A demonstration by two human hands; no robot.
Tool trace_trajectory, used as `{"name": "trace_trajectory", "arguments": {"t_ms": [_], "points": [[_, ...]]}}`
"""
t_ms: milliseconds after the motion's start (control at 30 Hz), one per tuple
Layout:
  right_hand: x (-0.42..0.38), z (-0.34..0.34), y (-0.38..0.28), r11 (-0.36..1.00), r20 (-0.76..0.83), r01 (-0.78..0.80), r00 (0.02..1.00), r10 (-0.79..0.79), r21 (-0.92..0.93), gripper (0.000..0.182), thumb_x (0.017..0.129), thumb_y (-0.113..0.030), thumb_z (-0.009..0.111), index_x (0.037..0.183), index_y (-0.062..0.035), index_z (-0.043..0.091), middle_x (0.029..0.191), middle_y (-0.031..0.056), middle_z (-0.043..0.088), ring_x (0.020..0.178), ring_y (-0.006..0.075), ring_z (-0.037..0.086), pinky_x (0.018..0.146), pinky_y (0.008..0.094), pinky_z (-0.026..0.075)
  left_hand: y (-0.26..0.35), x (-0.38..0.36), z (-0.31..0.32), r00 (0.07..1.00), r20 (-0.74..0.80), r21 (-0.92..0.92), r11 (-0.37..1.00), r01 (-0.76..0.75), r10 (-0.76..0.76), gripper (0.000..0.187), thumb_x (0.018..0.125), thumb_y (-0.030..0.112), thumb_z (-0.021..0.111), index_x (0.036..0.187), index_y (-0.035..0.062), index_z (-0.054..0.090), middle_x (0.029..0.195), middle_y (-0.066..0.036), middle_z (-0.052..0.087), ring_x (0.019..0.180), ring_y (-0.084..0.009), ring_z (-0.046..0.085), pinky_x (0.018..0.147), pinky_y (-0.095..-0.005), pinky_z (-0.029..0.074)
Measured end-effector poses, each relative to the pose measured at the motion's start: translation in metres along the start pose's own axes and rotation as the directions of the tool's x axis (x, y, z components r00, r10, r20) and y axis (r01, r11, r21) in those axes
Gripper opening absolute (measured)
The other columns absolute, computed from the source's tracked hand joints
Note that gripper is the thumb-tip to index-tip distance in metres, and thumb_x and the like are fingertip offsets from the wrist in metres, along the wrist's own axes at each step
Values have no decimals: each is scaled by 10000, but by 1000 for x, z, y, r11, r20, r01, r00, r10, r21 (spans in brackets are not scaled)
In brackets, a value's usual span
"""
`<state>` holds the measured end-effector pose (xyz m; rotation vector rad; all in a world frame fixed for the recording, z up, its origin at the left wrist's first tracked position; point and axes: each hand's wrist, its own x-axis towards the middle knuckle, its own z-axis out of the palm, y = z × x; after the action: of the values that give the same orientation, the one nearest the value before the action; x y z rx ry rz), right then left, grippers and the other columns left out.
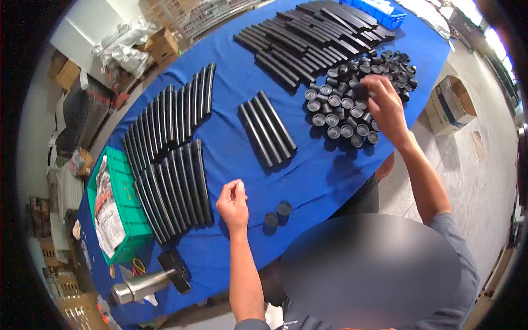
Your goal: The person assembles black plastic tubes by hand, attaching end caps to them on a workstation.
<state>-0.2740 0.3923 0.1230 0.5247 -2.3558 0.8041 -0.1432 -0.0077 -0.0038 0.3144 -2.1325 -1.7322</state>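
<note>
My right hand (385, 105) is over a pile of round black caps (346, 131) on the right of the table, its thumb and fingers closed on a dark cap (361, 92) partly hidden by the fingers. Nearer my body, my left hand (233, 204) is held closed above the cloth; whatever its fingers may hold is hidden. Two loose caps (270, 219) lie to the right of that hand. Several black tubes (266, 132) lie side by side in the middle, between the two hands.
A blue cloth (242, 74) covers the table. Rows of black tubes (173, 181) lie at left, with more tubes (308, 38) at the far end. A green crate (132, 203), a steel bottle (140, 286) and a blue tray (385, 16) stand on it. A carton (448, 104) sits on the floor.
</note>
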Motion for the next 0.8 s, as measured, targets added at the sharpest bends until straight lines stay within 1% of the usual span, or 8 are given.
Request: {"name": "trace_trajectory", "arguments": {"t_ms": [67,200,233,333,433,533,733,800], "points": [[-33,1,-49,994,124,89,988,-95,57,518,742,139,631,1208,-87,626,1239,156,598,1130,375,631,921,425,550,2,-1,-1,1000,6,49,999,2,-2,103,980,105,666,997,10,703,790,-3,632,625,-51,551,561,-204,451],[-102,39,-107,959,320,-22,945,-72,281,499,718,146,647,1169,-68,653,1246,168,597,1063,347,671,880,395,579,-4,0,1,1000,-14,21,1000,-14,14,112,978,109,673,1003,6,709,790,-1,644,632,-49,559,564,-207,454],[-118,55,-110,940,314,-41,947,-72,340,498,715,142,653,1169,-63,654,1253,171,597,1042,329,682,877,380,584,-5,-1,0,1000,-16,0,1000,-12,12,113,977,110,675,1005,6,710,791,-1,647,632,-48,560,565,-207,454],[-135,82,-122,942,348,-40,934,-83,334,444,772,68,661,1193,-74,645,1264,188,587,1047,351,670,864,398,586,-2,-1,-1,1000,-23,33,999,-15,15,122,964,111,691,983,-8,716,771,-1,665,625,-57,580,578,-233,485],[-133,89,-121,919,365,274,855,-367,282,394,825,-70,650,1216,-92,611,1271,204,580,1088,370,640,854,423,586,-3,0,0,999,-31,30,999,-20,21,123,960,114,698,970,-8,716,763,-3,661,623,-57,580,573,-233,485],[-133,91,-117,870,376,352,798,-471,344,419,808,-38,645,1221,-81,585,1288,208,576,1121,381,634,864,433,587,-4,-2,-1,1000,-21,17,1000,-19,19,119,969,118,691,994,6,717,788,3,662,630,-49,570,574,-216,469],[-141,82,-106,868,400,161,837,-373,470,447,769,27,673,1202,-42,587,1320,196,589,1142,372,650,919,444,582,-4,-2,-1,999,-13,45,998,-38,38,125,973,124,687,999,6,721,795,9,663,638,-47,569,580,-210,467],[-142,80,-104,856,420,182,810,-410,484,446,759,31,684,1190,-42,597,1307,188,598,1134,366,655,924,439,582,-3,-1,-1,999,-5,46,998,-41,41,126,973,123,688,999,5,721,794,9,663,640,-47,571,581,-210,469]]}}
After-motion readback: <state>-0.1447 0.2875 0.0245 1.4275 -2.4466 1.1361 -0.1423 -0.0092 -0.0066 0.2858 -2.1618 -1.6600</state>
